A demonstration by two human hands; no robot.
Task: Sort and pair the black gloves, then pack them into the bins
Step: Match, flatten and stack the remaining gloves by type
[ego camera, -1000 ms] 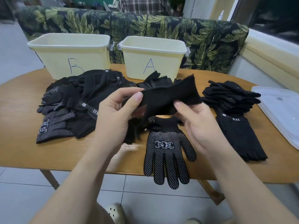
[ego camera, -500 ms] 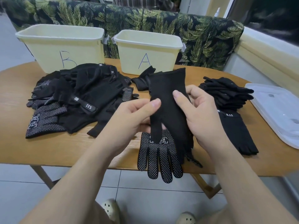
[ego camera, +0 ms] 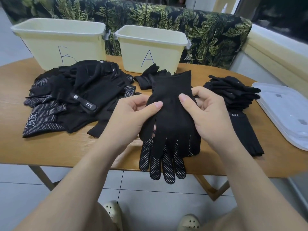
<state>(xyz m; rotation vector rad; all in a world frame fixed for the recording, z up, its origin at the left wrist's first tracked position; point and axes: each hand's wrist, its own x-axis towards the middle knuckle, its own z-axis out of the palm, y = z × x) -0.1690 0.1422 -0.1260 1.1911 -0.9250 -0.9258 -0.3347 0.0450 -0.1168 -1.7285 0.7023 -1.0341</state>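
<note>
A plain black glove [ego camera: 173, 110] lies cuff-away over a dotted black glove [ego camera: 164, 165] whose fingers hang past the table's front edge. My left hand [ego camera: 131, 117] pinches the plain glove's left side with thumb and fingers. My right hand [ego camera: 205, 114] grips its right side the same way. A loose heap of black gloves [ego camera: 75, 97] lies at the left. A neat stack of black gloves [ego camera: 236, 97] lies at the right. Two pale yellow bins stand at the back: bin B [ego camera: 58, 42] and bin A [ego camera: 150, 45].
The wooden table [ego camera: 50, 147] has a curved front edge. A clear plastic lid [ego camera: 286, 114] lies at the right end. A leaf-patterned sofa [ego camera: 208, 30] stands behind the bins. Tiled floor and my two shoes show below.
The plain glove, earlier held up sideways between my hands, has been turned lengthwise and lowered onto the dotted glove. Both hands came down with it.
</note>
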